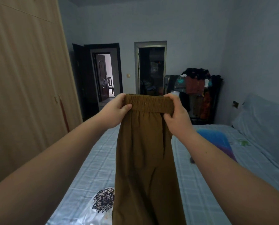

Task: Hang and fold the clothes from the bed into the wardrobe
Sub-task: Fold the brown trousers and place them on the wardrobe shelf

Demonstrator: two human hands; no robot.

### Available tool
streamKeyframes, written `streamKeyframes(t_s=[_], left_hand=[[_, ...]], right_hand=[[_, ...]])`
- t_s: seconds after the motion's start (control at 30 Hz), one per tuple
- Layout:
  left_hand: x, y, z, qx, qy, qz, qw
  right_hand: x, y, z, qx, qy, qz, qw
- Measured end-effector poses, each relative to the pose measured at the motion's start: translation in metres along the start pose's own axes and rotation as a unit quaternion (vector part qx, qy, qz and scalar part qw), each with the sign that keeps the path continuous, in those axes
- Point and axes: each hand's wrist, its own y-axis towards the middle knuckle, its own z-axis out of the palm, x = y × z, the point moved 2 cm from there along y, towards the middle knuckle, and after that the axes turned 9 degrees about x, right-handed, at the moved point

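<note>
Hands are gripping the elastic waistband of mustard-brown cotton trousers (145, 151): left hand (114, 111) clamped at nine o'clock, right hand (176, 117) at three. Trousers are hanging above the checked blue bed (95, 159). Keeping the waistband taut and level should be helping the legs align before folding.

Two bare forearms reach into view from the lower corners, with no sleeve showing on either as far as the frame's edge. The left hand (115, 111) and the right hand (176, 114) wear no gloves, and no rings, watch or bracelet show on the fingers or wrists. The fingers are rounded, and the one clear nail is short and unpainted.
</note>
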Motion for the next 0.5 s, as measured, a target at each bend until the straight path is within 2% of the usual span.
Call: streamKeyframes(t_s=[0.1,0.2,0.23,0.33,0.37,0.5], left_hand=[[-0.011,0.003,-0.01,-0.027,0.023,0.013,0.999],[-0.016,0.004,-0.021,-0.037,-0.035,0.024,0.998],[-0.019,0.004,-0.023,-0.035,-0.052,0.029,0.998],[-0.03,0.001,-0.032,-0.031,-0.093,0.048,0.994],[-0.033,0.0,-0.035,-0.029,-0.104,0.054,0.993],[-0.04,-0.009,-0.045,-0.005,-0.149,0.07,0.986]], right_hand=[[0.02,0.009,-0.007,-0.002,0.055,-0.027,0.998],[0.041,0.018,-0.017,0.021,0.15,-0.005,0.989],[0.046,0.02,-0.02,0.035,0.215,0.019,0.976],[0.064,0.022,-0.035,0.078,0.412,0.086,0.904],[0.073,0.021,-0.04,0.097,0.428,0.091,0.894],[0.101,0.016,-0.053,0.128,0.379,0.145,0.905]])
